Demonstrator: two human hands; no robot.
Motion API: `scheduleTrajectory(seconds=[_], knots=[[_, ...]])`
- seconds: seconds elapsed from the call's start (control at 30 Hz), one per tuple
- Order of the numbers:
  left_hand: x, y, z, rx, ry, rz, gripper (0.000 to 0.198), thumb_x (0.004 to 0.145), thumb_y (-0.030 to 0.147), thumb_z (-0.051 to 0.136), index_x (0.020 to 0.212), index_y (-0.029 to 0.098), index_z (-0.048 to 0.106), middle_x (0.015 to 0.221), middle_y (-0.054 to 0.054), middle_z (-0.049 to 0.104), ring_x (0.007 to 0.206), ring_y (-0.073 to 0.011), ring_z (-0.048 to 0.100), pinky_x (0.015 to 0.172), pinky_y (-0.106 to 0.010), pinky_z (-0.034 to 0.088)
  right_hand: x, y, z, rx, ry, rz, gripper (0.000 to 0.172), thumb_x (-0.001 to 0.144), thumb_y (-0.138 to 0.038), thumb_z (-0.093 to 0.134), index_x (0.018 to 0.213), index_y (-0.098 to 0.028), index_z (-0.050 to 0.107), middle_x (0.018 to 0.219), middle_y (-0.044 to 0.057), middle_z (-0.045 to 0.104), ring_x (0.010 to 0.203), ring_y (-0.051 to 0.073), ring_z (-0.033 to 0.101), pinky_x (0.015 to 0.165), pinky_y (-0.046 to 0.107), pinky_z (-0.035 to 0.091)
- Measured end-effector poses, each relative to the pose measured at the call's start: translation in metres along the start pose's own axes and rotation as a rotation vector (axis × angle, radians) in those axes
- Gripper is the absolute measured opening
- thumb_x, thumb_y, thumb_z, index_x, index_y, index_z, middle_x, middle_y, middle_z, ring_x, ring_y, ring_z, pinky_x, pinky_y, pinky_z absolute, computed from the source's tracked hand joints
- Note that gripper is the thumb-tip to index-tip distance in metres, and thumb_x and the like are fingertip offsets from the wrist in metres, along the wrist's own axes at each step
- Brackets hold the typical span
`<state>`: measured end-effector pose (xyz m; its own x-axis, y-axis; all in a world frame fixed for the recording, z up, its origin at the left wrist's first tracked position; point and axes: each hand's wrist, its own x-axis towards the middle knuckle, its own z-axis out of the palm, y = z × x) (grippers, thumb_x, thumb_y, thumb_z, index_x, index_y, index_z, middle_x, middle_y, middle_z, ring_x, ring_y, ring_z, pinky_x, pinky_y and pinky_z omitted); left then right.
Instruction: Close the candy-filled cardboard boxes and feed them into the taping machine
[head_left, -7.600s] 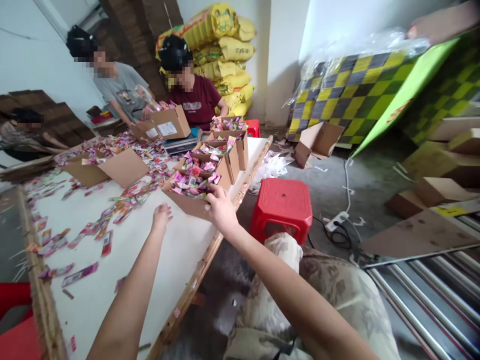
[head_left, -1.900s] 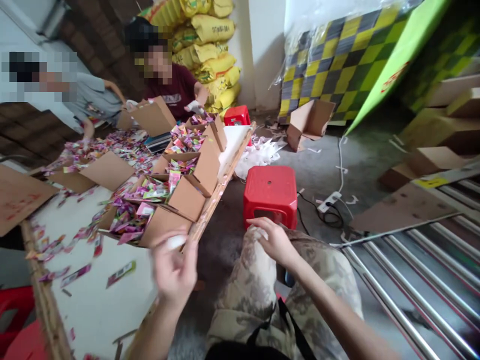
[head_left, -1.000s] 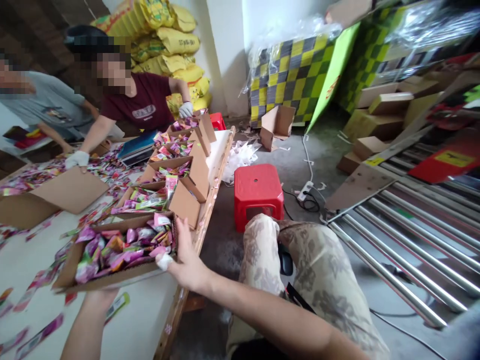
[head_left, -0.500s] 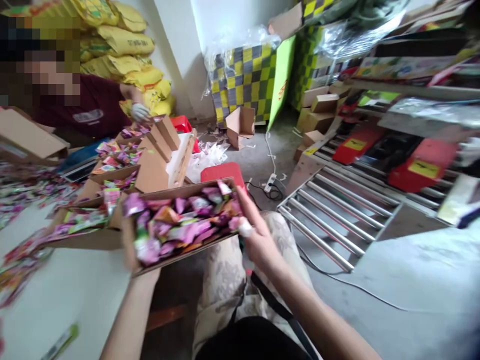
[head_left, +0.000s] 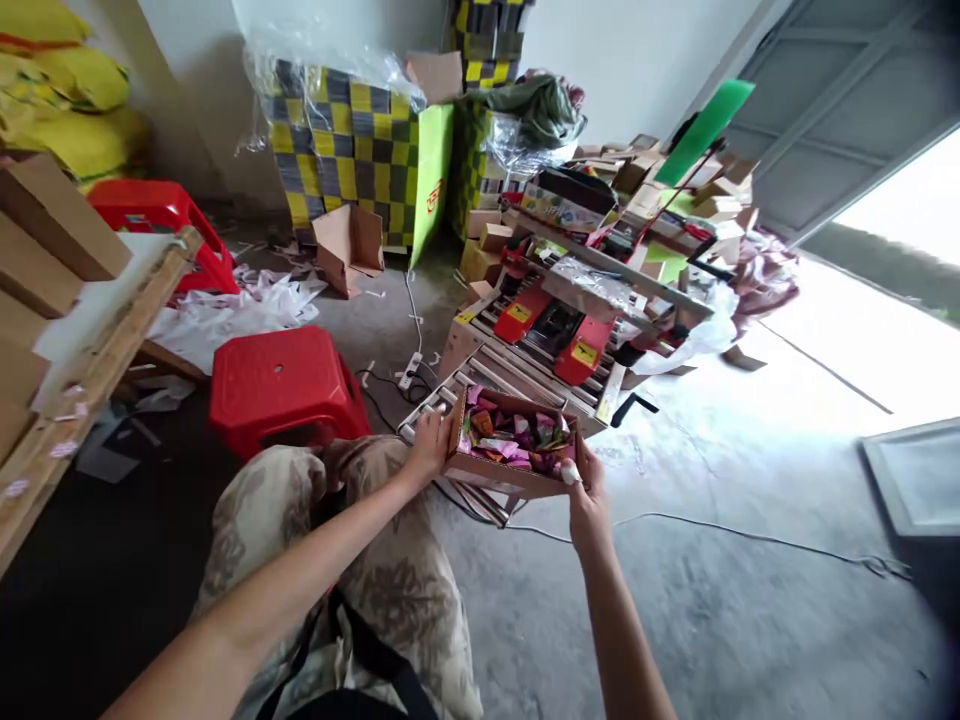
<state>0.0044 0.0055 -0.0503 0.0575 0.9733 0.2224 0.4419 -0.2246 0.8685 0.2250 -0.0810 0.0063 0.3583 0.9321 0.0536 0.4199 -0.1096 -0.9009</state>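
Observation:
Between my two hands is an open cardboard box (head_left: 510, 477), filled with small wrapped packets (head_left: 517, 430) in pink, purple and orange. My left hand (head_left: 430, 442) grips its left end, fingers against the outer wall. At the opposite end my right hand (head_left: 589, 495) holds on, with white wrapping on the thumb. The box is slightly tilted and overlaps the metal roller conveyor (head_left: 484, 370) in view; whether it touches the rollers I cannot tell.
A machine with red parts (head_left: 592, 350) joins the conveyor's far end. The red stool (head_left: 277, 385) stands ahead of my knees. A wooden-edged table (head_left: 105, 350) with cardboard boxes lies left. A power strip (head_left: 410, 370) and cable (head_left: 720, 530) run along the floor.
My view has swung right, away from the packet-covered table and the co-worker. Both hands have carried the box rightward and farther out, over to the conveyor.

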Motion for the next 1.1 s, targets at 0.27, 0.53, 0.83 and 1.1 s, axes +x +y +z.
scheduleTrajectory(seconds=[0.27,0.53,0.83,1.1], knots=[[0.036,0.037,-0.035,0.071,-0.513,0.61,0.031,0.087,0.047,0.048,0.076,0.019,0.052,0.077,-0.002,0.054,0.078,-0.0149,0.052,0.075,-0.025,0.04,0.043,-0.026,-0.03,-0.733,-0.417,-0.014,0.047,0.064,-0.062,0.065,0.076,-0.02,0.047,0.061,-0.002,0.051,0.055,0.014,0.044,0.048,0.025,0.032],[0.039,0.032,0.005,0.431,-0.813,0.734,0.021,0.085,0.038,0.054,0.082,0.017,0.059,0.08,-0.003,0.063,0.071,-0.0161,0.058,0.057,-0.026,0.035,0.062,-0.045,0.014,-0.927,-0.822,-0.273,0.051,0.065,-0.064,0.064,0.08,-0.017,0.052,0.069,0.003,0.056,0.056,0.014,0.046,0.049,0.026,0.029],[0.056,0.036,-0.003,0.24,-1.023,0.47,0.04,0.086,0.054,0.043,0.077,0.02,0.062,0.074,-0.001,0.064,0.065,-0.0149,0.057,0.05,-0.024,0.028,0.069,-0.046,-0.013,-0.421,-1.147,-0.012,0.061,0.061,-0.061,0.07,0.099,-0.016,0.053,0.086,0.003,0.057,0.071,0.014,0.05,0.061,0.024,0.043],[0.039,0.035,-0.017,0.268,-0.715,0.457,0.025,0.081,0.034,0.059,0.102,0.019,0.056,0.099,-0.005,0.061,0.091,-0.02,0.058,0.079,-0.029,0.042,0.07,-0.037,0.015,-0.878,-0.668,0.004,0.023,0.076,-0.042,0.061,0.081,-0.02,0.06,0.067,-0.002,0.058,0.063,0.015,0.052,0.056,0.025,0.035]])
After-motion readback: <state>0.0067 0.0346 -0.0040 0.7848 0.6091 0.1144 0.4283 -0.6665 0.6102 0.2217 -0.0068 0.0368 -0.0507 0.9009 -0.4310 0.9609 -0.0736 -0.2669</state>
